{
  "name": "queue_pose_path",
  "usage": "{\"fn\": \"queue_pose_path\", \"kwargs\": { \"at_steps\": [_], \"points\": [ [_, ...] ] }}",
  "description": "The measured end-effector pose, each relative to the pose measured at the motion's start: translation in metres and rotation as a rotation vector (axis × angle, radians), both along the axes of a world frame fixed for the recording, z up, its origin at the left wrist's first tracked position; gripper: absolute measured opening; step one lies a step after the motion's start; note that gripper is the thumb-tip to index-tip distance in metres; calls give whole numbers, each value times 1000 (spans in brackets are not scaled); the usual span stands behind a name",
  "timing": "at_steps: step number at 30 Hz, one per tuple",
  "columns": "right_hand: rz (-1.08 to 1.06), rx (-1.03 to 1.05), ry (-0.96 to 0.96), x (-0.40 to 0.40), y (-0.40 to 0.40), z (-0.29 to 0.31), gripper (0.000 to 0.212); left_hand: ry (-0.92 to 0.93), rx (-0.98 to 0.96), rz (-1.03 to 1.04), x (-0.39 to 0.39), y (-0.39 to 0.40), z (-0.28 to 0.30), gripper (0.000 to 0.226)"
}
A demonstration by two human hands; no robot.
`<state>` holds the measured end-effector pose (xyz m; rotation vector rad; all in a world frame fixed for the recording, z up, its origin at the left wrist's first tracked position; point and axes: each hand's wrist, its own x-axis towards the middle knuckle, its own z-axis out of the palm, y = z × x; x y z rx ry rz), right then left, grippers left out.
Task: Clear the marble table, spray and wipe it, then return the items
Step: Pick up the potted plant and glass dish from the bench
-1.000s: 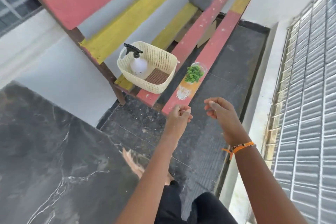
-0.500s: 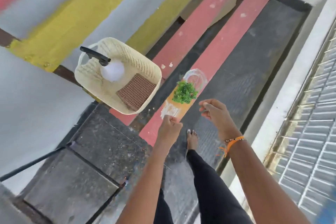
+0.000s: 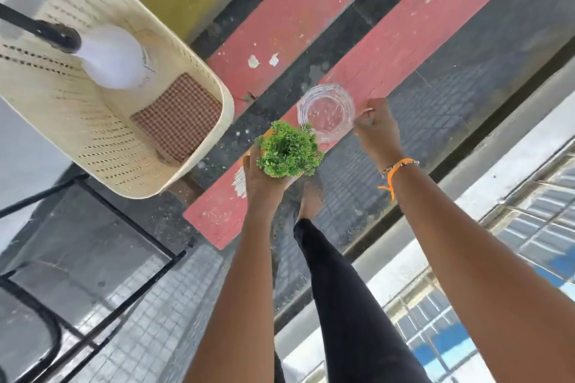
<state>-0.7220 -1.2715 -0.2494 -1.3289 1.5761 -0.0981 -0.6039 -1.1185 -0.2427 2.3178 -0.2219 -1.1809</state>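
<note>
A small green plant (image 3: 287,151) in an orange pot sits at the near end of a red bench plank (image 3: 404,40). My left hand (image 3: 261,179) is wrapped around the pot from below and left. Just behind the plant stands a clear glass bowl (image 3: 325,110) on the same plank. My right hand (image 3: 378,130) pinches the bowl's right rim with its fingertips. A cream plastic basket (image 3: 62,96) on the bench to the left holds a white spray bottle (image 3: 115,57) with a black trigger and a brown checked cloth (image 3: 180,115).
The bench has red and yellow planks with dark gaps between them. A black metal frame (image 3: 124,218) stands at lower left over the tiled floor. My leg and bare foot (image 3: 311,199) are under the bench end. A white ledge and grille run along the right.
I have stepped in close to the bench and the view has tilted down. Both hands, empty before, have reached the plank: the left closed on the plant pot, the right on the glass bowl's rim.
</note>
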Motion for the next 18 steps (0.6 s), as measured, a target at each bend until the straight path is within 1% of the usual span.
{"fn": "queue_pose_path", "kwargs": {
  "at_steps": [2, 5, 8, 11, 12, 14, 15, 17, 18],
  "points": [
    [46, 13, 26, 0, -6, -7, 19, -59, -67, -13, 0, 1, -8, 75],
    [109, -17, 63, 2, -8, -12, 14, -55, -137, 60, -1, -1, -7, 72],
    [170, -67, 120, 6, -8, -12, 17, -142, -225, 75, -4, -2, -4, 70],
    [193, -82, 163, 8, -7, -14, 20, -141, -276, 86, -4, -1, -6, 56],
    [198, -92, 171, 10, -6, -14, 18, -130, -267, 83, -3, 0, -9, 55],
    [207, -108, 181, 12, -4, -12, 12, -117, -252, 23, -1, 0, -6, 61],
    [203, -102, 187, 13, -3, -10, 13, -117, -269, -21, 0, 2, -9, 62],
    [170, -75, 169, 15, 8, -3, 15, -132, -269, -127, 2, 8, -7, 55],
    [145, -48, 151, 15, 15, 2, 17, -147, -230, -175, 3, 13, -5, 54]
  ]
}}
